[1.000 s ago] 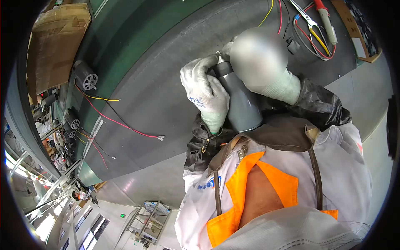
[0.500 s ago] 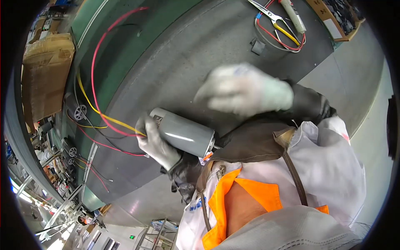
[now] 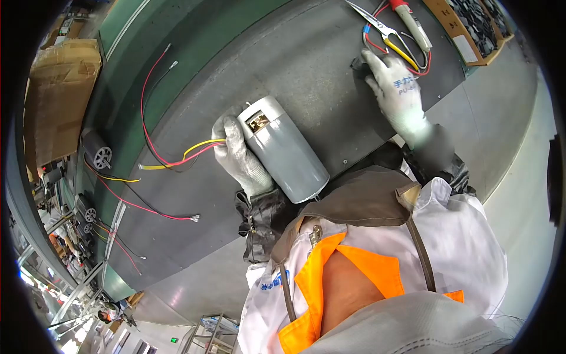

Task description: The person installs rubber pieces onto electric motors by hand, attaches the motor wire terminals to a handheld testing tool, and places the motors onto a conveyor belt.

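Observation:
A grey cylindrical motor [image 3: 289, 153] lies tilted in front of me, with a pale end cap and a window showing copper-coloured metal. My left hand [image 3: 239, 153], in a white-grey glove, is closed around its capped end and the wire exit. Red, yellow and black wires [image 3: 188, 154] run from there across the bench. At the upper right, my gloved right hand [image 3: 396, 88] has its thumb and fingers around a small black part [image 3: 357, 67] on the mat. Just beyond those fingers lie scissors [image 3: 380, 26] with a yellow handle.
A red-and-white tube-shaped tool [image 3: 413, 26] and looped cables lie beside the scissors. A carton of black pieces [image 3: 471, 29] stands at the upper right. Other motors [image 3: 95, 148] with wires sit along the left, near a large cardboard box [image 3: 62, 106].
My right hand has moved up and right, from near the motor to the small black part. The motor's capped end has swung upward in my left hand, and its wires have shifted.

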`<state>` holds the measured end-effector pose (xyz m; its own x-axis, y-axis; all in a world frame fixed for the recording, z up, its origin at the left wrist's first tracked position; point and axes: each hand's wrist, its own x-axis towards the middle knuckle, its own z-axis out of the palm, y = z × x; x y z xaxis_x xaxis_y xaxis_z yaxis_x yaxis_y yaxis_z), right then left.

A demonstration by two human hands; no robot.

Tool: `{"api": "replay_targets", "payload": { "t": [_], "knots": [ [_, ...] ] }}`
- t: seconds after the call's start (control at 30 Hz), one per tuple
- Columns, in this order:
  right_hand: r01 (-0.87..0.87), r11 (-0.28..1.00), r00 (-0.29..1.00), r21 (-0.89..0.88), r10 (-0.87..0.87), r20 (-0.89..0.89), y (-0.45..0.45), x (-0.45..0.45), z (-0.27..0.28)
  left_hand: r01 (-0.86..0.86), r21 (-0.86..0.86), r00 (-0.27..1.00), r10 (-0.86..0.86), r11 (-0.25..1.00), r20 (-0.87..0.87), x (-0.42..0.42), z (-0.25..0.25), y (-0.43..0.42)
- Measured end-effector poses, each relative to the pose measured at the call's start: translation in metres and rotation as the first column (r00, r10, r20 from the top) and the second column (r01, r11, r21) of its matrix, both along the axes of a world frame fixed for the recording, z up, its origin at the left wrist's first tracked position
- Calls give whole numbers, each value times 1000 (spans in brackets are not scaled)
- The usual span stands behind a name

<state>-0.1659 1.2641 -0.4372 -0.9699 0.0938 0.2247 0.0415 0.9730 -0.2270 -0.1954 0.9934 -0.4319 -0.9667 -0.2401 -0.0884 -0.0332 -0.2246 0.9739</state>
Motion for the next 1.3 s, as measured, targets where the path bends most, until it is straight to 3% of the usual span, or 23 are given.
{"api": "replay_targets", "payload": {
  "t": [0.1, 0.23, 0.3, 0.33, 0.37, 0.47, 0.6, 0.67, 0.77, 0.9, 0.97, 1.1, 1.13, 1.17, 1.23, 1.27, 1.3],
  "knots": [
    [7, 1000, 999, 8, -8, 35, 1, 1, 5, 1, -29, 999, -2, 1000, -46, -1, -6, -2],
    [-200, 882, 980, -427, 172, -103, 10, 0, 10, 1, 17, 999, -1, 1000, 37, -1, -7, -5],
    [74, 535, 982, -842, 107, 155, -7, -6, 34, 58, -1, 998, -58, 998, 37, 0, 0, -4],
    [144, 450, 958, -881, 158, 238, -16, -13, 47, 71, 24, 997, -72, 997, 39, 0, -3, -4],
    [138, 442, 956, -886, 174, 236, -30, -21, 54, 88, 51, 995, -90, 995, 40, 0, -6, -2],
    [124, 189, 916, -974, 357, 186, -65, -39, 60, 137, 167, 989, -145, 976, 34, 1, -4, 2],
    [147, 206, 882, -967, 415, 223, -92, -54, 50, 117, 156, 992, -122, 981, 25, 0, -5, 3],
    [167, 314, 851, -935, 432, 297, -98, -56, 49, 121, 144, 992, -126, 982, 25, 0, 0, 4],
    [149, 324, 856, -934, 431, 286, -102, -57, 43, 130, 114, 991, -134, 985, 30, 0, -1, 4],
    [189, 397, 851, -898, 390, 352, -110, -54, 45, 213, 183, 973, -225, 960, 49, 1, -1, 2],
    [-282, 554, 923, -784, 380, -63, -115, -47, 35, 194, 179, 978, -204, 964, 37, 2, -2, 5],
    [-372, 613, 893, -697, 441, -89, -109, -54, 38, 238, 179, 971, -240, 955, -10, 0, -4, 5],
    [-391, 589, 883, -707, 456, -108, -106, -57, 35, 223, 108, 975, -222, 969, -17, -1, -9, 5],
    [-189, 614, 827, -766, 520, 214, -98, -65, 62, 231, 103, 973, -231, 968, -14, -1, -8, 5],
    [-6, 642, 711, -767, 542, 448, -90, -84, 66, 230, 94, 973, -232, 969, 6, -1, -2, 5],
    [135, 391, 619, -911, 684, 385, -78, -91, 41, 230, 93, 973, -232, 969, 2, -2, 0, 6],
    [207, 342, 555, -917, 731, 398, -70, -100, 22, 233, 120, 972, -235, 965, 10, -2, 2, 7]
  ]
}}
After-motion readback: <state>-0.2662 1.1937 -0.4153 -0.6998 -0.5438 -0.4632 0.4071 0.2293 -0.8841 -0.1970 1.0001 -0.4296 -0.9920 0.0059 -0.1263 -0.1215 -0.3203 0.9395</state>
